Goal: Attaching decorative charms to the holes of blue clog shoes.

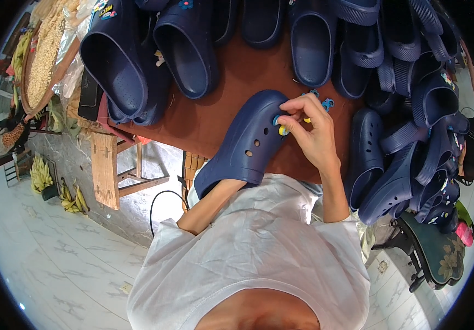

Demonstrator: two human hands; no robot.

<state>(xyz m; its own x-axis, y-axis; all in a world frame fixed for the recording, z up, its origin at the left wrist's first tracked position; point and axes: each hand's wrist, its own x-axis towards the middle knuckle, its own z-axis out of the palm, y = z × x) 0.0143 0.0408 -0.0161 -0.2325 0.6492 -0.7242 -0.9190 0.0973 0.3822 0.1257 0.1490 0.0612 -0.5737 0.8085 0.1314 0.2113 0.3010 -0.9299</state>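
Note:
A navy clog (248, 140) lies tilted at the near edge of the brown table (204, 118). My left forearm (209, 206) goes into its opening, and my left hand is hidden inside, holding it up. My right hand (311, 135) pinches a small yellow and blue charm (282, 130) against a hole at the clog's toe. Another small yellow piece (306, 119) shows under my fingers. A few blue charms (325, 102) lie on the table just beyond my right hand.
Several navy clogs (187, 49) line the far side of the table, and more are piled at the right (418, 148). A tray of grain (44, 55) sits far left, bananas (42, 173) on the floor, a wooden frame (106, 170), and a floral-cushioned chair (440, 256) at the lower right.

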